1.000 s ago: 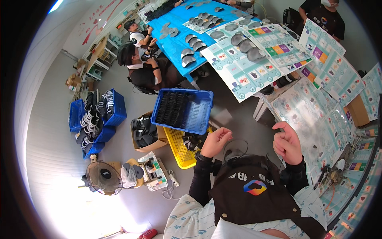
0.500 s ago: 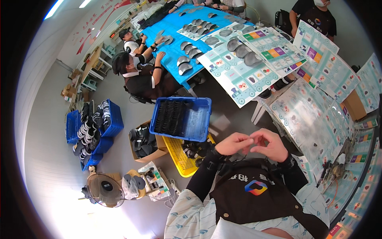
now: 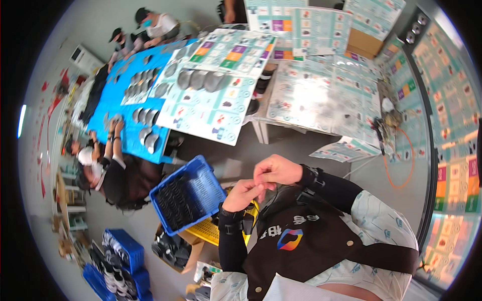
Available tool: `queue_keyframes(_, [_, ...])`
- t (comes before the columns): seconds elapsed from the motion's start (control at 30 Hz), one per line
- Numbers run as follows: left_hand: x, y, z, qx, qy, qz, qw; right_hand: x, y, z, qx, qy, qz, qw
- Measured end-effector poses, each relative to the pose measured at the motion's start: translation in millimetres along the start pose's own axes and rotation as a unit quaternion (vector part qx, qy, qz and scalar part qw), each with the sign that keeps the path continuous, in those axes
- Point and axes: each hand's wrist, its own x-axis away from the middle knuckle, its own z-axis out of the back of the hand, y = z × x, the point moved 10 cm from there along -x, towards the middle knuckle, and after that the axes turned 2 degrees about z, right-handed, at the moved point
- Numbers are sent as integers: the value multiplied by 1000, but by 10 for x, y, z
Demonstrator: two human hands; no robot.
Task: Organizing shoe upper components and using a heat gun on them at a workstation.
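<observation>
My left hand (image 3: pixel 241 195) and my right hand (image 3: pixel 279 170) meet in front of my dark apron (image 3: pixel 278 261), fingertips touching. The fingers of both are bent and pinched together. Anything between them is hidden or too small to name. Closest to my left hand stands a blue plastic crate (image 3: pixel 205 186), with rows of dark curved pieces (image 3: pixel 173 204) in its left part. Beneath that crate a yellow crate (image 3: pixel 203 232) shows, partly covered by my left forearm. Dark wristbands are on both wrists.
Ahead, a blue-covered table (image 3: pixel 108 98) carries grey curved pieces (image 3: pixel 145 116) and printed boards (image 3: pixel 206 108). Co-workers (image 3: pixel 118 175) sit along it. A board-covered table (image 3: pixel 321 95) stands at the right, near an orange hose (image 3: pixel 411 165). A cardboard box (image 3: pixel 193 255) and blue crates (image 3: pixel 123 246) stand lower left.
The view has swung to the right, so the tables and crates sit further left. My hands have shifted left in the picture, and their fingers now press closer together.
</observation>
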Motion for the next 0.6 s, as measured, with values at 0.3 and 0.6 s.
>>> queue_keyframes(0.3, [-144,-345,993,-1,207,23,978,-348,1660,3557,27,512,-54,857])
queue_keyframes(0.6, [231,-1058,1293,123,453,120,875,-2113,2456,4486,446,408,-73,794])
